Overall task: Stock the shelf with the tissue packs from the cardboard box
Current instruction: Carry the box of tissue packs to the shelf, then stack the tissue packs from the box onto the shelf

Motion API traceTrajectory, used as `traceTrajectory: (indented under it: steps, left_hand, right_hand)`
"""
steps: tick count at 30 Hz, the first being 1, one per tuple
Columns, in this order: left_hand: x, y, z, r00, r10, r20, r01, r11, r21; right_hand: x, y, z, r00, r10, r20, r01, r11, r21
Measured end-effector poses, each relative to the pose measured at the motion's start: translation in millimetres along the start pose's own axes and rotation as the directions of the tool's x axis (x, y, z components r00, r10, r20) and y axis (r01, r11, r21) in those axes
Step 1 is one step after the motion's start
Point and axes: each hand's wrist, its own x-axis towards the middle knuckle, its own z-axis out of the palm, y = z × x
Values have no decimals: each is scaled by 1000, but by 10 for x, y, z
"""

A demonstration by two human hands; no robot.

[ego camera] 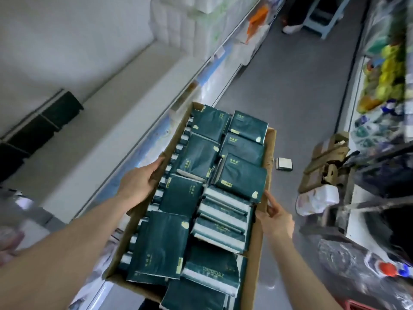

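This is a shop aisle: a long white metal shelf runs down the left with white wrapped paper-roll packs stacked further along, colourful packaged goods crowd the right side, grey floor between, and a brown cardboard box brims with identical dark green tissue packs.

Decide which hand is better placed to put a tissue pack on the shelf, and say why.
Probably the left. The left hand holds the box wall beside the shelf; the right hand holds the far wall, towards the aisle.
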Motion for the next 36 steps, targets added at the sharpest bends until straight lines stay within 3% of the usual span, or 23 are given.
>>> traceTrajectory:
  steps: [9, 18, 24, 31, 36]
  left_hand:
    - [1205, -468, 750, 996, -94, 3, 94, 985, -147]
    - [2039, -715, 1108, 982, -188, -6, 187, 980, -71]
    - [2355, -750, 1161, 977, -214, -23, 211, 974, -87]
    - [2612, -795, 1139, 972, -233, 39, 235, 970, -63]
    - [2491, -797, 1146, 962, -252, 107, 270, 939, -212]
  right_hand:
    - [1064, -25, 1066, 999, 49, -18, -47, 995, 84]
    - [1675, -90, 1785, 996, 84, -16, -80, 982, 172]
    - [1794, -100, 2077, 988, 151, -33, -141, 969, 202]
    - [1708, -169, 2231, 995, 96, 13, -97, 969, 227]
    - [1638, -177, 2168, 992, 87, 89, -105, 966, 234]
